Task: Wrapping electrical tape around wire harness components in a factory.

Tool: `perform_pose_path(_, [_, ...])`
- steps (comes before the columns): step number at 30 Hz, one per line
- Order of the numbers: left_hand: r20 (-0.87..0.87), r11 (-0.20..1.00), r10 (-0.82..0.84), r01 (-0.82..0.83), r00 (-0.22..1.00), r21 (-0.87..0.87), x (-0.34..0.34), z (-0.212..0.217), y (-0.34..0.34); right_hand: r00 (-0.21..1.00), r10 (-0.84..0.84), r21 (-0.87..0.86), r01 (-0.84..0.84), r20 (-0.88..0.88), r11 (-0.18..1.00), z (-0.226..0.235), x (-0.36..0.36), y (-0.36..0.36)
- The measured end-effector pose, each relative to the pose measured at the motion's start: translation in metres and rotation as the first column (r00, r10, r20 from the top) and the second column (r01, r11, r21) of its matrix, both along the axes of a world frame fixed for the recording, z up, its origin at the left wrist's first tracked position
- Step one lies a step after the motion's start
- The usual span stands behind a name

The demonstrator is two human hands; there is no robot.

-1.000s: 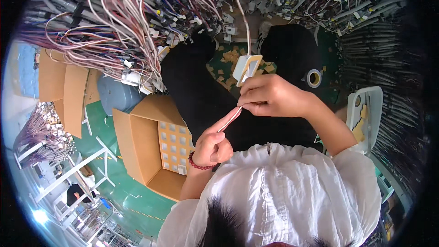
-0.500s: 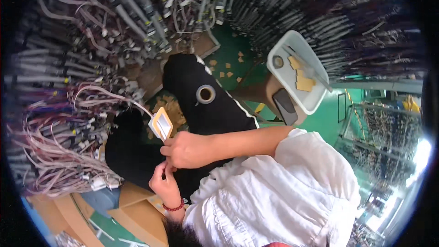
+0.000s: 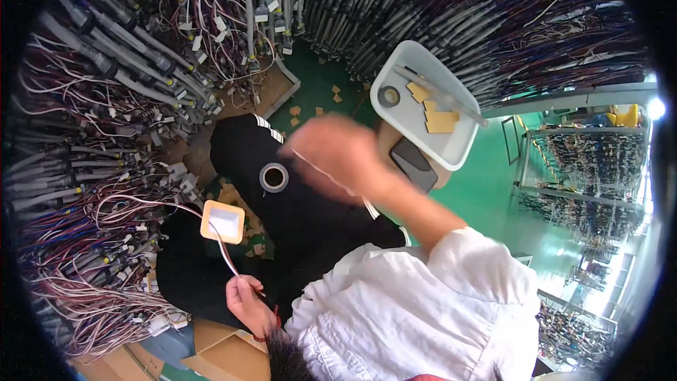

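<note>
My left hand (image 3: 245, 302), a red bead bracelet at its wrist, pinches a thin cable (image 3: 227, 257) with dark and pale strands. Its dark end sticks out beside my palm. Further along, the cable crosses a small white tray-like piece (image 3: 224, 223) with a tan rim, and runs on to the harnesses at left. My right hand (image 3: 335, 155) is raised above my black-clad thigh and smeared by motion; a thin pale strand (image 3: 321, 169) trails across it. Its fingers cannot be made out. A roll of tape (image 3: 273, 178) rests on my thigh, between the hands.
A white bin (image 3: 469, 102) at right holds tan pieces (image 3: 441, 122), another tape roll (image 3: 389, 96) and a long strip. Beside it lies a dark phone-like slab (image 3: 414, 164). Hanging cable bundles (image 3: 99, 46) crowd the left and far sides. An open cardboard box (image 3: 229, 353) stands near left.
My right hand has left the cable by my left hand and moved up and to the right. The tan-rimmed piece has turned its open face up. The view has shifted slightly.
</note>
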State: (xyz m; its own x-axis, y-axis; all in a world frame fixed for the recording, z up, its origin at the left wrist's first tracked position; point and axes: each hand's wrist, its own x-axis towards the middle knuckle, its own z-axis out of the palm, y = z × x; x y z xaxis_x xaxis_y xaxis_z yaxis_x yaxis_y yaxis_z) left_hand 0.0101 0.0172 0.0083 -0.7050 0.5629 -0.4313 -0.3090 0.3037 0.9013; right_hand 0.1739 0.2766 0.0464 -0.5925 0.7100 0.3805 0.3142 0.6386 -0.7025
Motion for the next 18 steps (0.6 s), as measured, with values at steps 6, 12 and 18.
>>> perform_pose_path(6, [0.120,0.961,-0.084,0.049,0.989,0.272,-0.003,-0.010,0.013,0.430,-0.706,-0.065,0.874,0.562,0.481,-0.164,0.303,0.114])
perform_pose_path(12, [0.242,0.964,0.001,-0.065,0.970,0.257,0.004,-0.005,0.019,-0.006,-0.699,0.319,0.893,0.715,0.318,-0.215,0.296,0.093])
perform_pose_path(18, [0.267,0.964,-0.004,-0.068,0.964,0.258,-0.001,-0.007,0.014,0.138,-0.747,0.152,0.939,0.651,0.307,-0.222,0.306,0.095])
